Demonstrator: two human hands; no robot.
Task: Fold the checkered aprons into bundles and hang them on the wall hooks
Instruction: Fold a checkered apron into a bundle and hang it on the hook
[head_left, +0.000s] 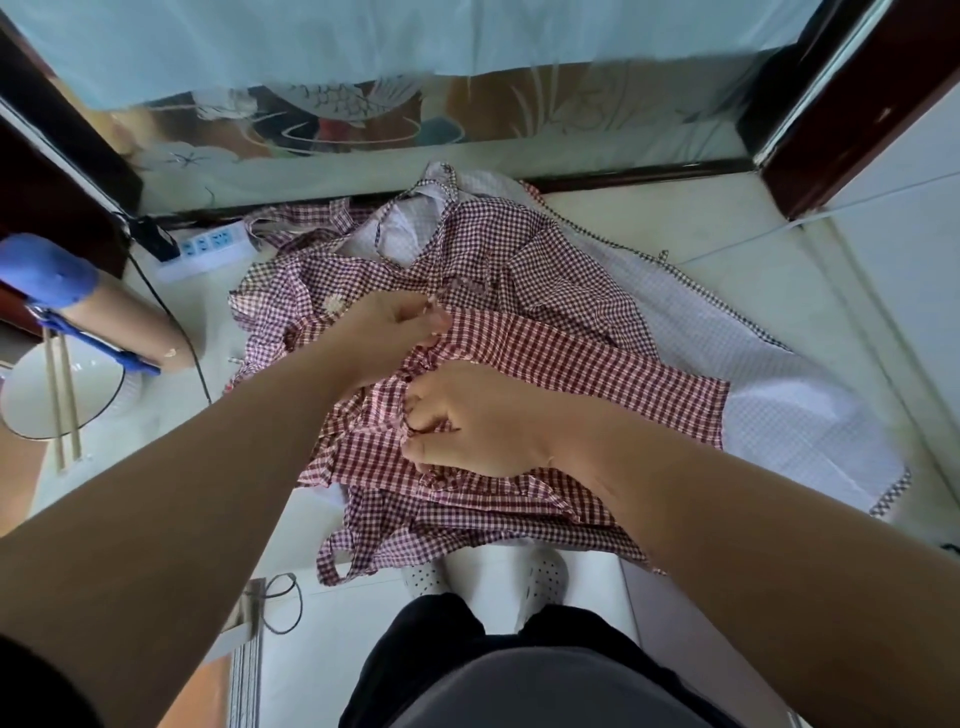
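A red-and-white checkered apron (571, 364) lies crumpled on top of a pile on the white counter (701, 223). Under it sit a darker maroon checkered apron (519, 249) and a pale, finely checked apron (779, 415) spread to the right. My left hand (384, 332) pinches a fold of the red apron near its upper edge. My right hand (478, 421) grips bunched fabric of the same apron just below, fingers curled into the cloth. An apron strap loop (337, 566) hangs over the counter's front edge. No wall hooks are in view.
A white power strip (208, 249) with a black cable lies at the back left. A white bowl with chopsticks (57, 395) sits left, beside another person's arm in a blue glove (47, 270). A patterned glass panel (363, 119) stands behind; my white shoes (545, 577) show below.
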